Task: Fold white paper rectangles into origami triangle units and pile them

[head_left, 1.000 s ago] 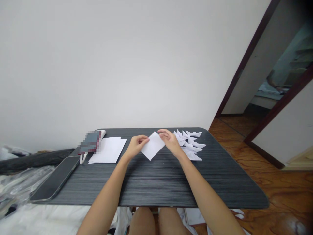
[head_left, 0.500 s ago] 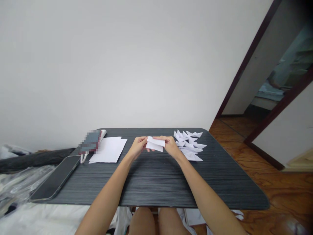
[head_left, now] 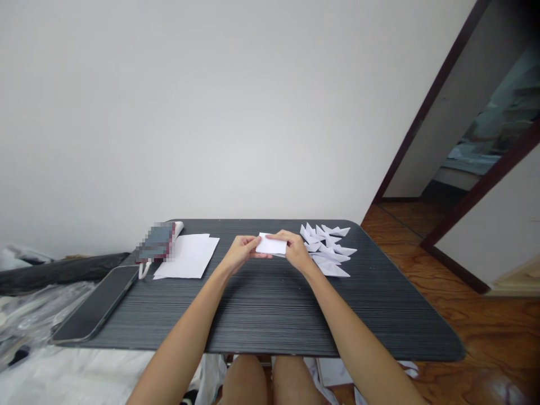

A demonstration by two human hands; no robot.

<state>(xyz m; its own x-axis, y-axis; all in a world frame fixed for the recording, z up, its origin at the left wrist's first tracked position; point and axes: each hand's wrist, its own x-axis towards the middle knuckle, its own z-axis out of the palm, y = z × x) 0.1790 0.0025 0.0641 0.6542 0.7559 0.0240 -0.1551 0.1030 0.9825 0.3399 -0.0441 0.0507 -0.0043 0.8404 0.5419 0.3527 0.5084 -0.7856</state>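
A small piece of folded white paper is held between my two hands, above the middle of the dark table. My left hand pinches its left end, thumb on top and fingers reaching underneath. At the other end, my right hand grips the paper with the thumb laid along its upper face. The folded layers lie close together, and a thin edge shows below the top one. Just right of my right hand lie several folded white paper pieces with pointed tips.
White paper sheets lie stacked on the left of the table. Beside them are a dark, partly pixelated object with a white cable and a black phone. A white wall rises behind the table.
The paper's raised upper flap has come down flat over the lower part. My left thumb has moved onto the paper, and my left fingers now stretch beneath it.
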